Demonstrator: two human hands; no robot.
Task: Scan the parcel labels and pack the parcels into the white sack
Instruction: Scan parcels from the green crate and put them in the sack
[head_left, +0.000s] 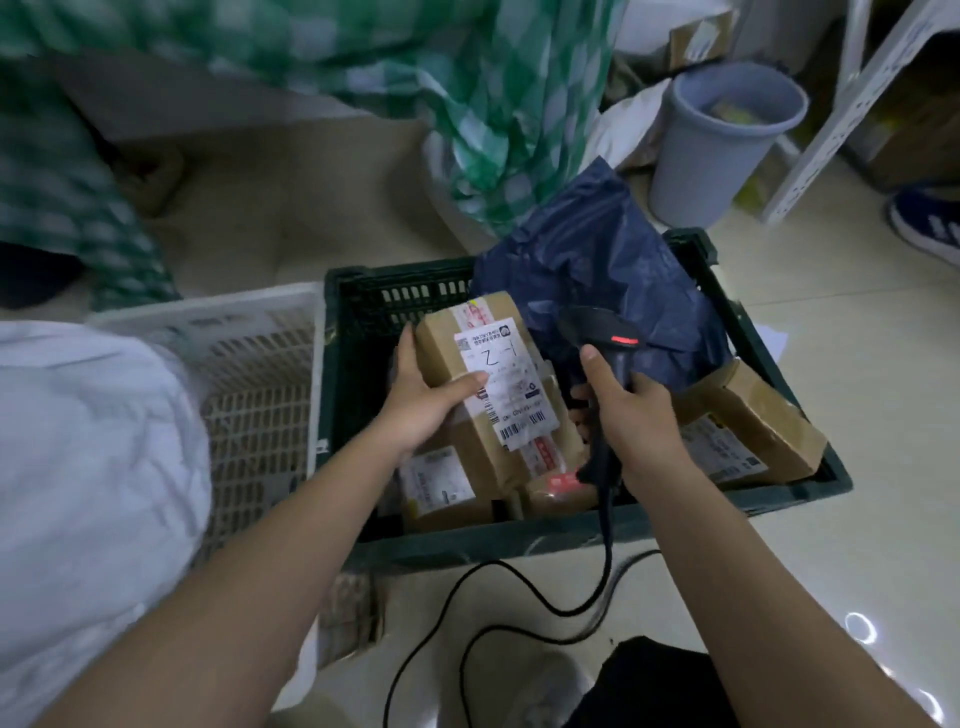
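Over the dark green slatted crate (779, 499) that stands on the pale tiled floor (857, 364), the left hand (426, 400) grips a brown cardboard parcel (493, 395), thumb laid across its white shipping label (506, 384) and fingers wrapped behind the far edge, tilting it up near the crate's middle. The right hand (639, 421) is closed round the grip of a black corded barcode scanner (602, 343), whose red glow falls on a box just below the held parcel. The parcel looks stiff, taped along its seam and small enough for one hand; it probably weighs little, and a grip across the two long edges should keep the label and barcode uncovered. More cardboard boxes lie against the crate's near and right walls, and a soft, crinkled dark blue poly mailer (597, 260) slumps over the far right corner; that one would sag, so it wants support from beneath. The white sack (78, 441) bulges at the left, beside a white slatted crate (260, 364).
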